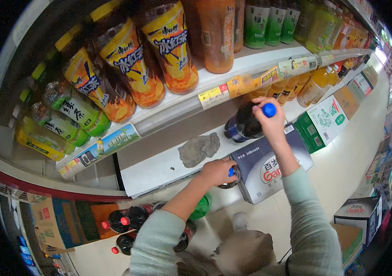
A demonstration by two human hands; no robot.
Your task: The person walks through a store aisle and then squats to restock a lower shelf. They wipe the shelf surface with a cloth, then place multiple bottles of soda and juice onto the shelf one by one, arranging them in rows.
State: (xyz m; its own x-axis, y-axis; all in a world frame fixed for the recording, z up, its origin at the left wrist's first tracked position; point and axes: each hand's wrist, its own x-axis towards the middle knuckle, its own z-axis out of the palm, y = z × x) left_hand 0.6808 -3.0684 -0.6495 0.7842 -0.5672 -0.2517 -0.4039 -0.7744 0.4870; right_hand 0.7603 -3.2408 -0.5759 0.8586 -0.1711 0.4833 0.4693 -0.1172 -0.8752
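My right hand [272, 119] grips a dark cola-like bottle [242, 126] by its neck, just below the blue cap. That bottle is tilted over the white lower shelf [147, 174]. Lower down, my left hand [218, 171] is closed around the top of a second dark bottle [231, 183] with a blue cap, in front of the shelf edge; most of this bottle is hidden. On the shelf between them lies a crumpled grey cloth [199, 150]. A small dark scrap [172, 168] is left of the cloth.
Iced tea bottles [171, 48] and green tea bottles [256, 26] line the upper shelf. A grey Ganten carton [251, 172] stands against the lower shelf, beside a green-and-white carton [327, 119]. Red-capped dark bottles [137, 217] and a green bottle [202, 207] are on the floor.
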